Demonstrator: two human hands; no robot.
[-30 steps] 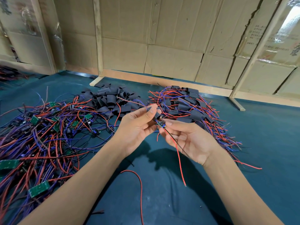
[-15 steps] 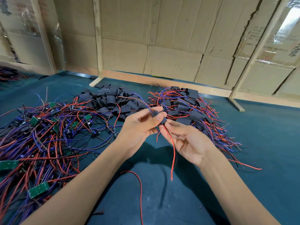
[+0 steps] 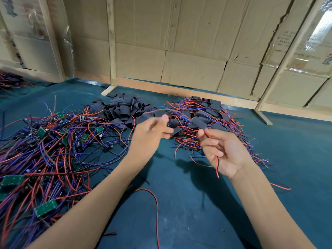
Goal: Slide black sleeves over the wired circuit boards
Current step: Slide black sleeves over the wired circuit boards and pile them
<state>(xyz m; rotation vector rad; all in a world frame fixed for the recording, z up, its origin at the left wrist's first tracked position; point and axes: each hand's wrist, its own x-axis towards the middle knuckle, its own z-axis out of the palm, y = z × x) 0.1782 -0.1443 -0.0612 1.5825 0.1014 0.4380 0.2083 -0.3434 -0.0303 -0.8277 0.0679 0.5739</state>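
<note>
My right hand (image 3: 222, 151) pinches a red and a black wire (image 3: 215, 159) between thumb and forefinger. The wires hang down across its palm. Just above its fingertips sits a black-sleeved board (image 3: 198, 123), and the wires seem to lead to it. My left hand (image 3: 150, 137) is blurred, its thumb raised above half-curled fingers. A black sleeve (image 3: 177, 131) shows at its fingertips; whether the hand grips it is unclear. Loose black sleeves (image 3: 124, 110) are heaped behind. Bare green boards with wires (image 3: 53, 150) are piled at the left.
Sleeved boards with red and blue wires (image 3: 215, 112) lie in a heap at the back right. A single red wire (image 3: 156, 203) lies on the teal mat (image 3: 197, 212) between my forearms. Cardboard walls on wooden frames (image 3: 112, 51) close off the back.
My hands were together around one board and have pulled apart, the left going left and the right going right and down with the red and black wires.
</note>
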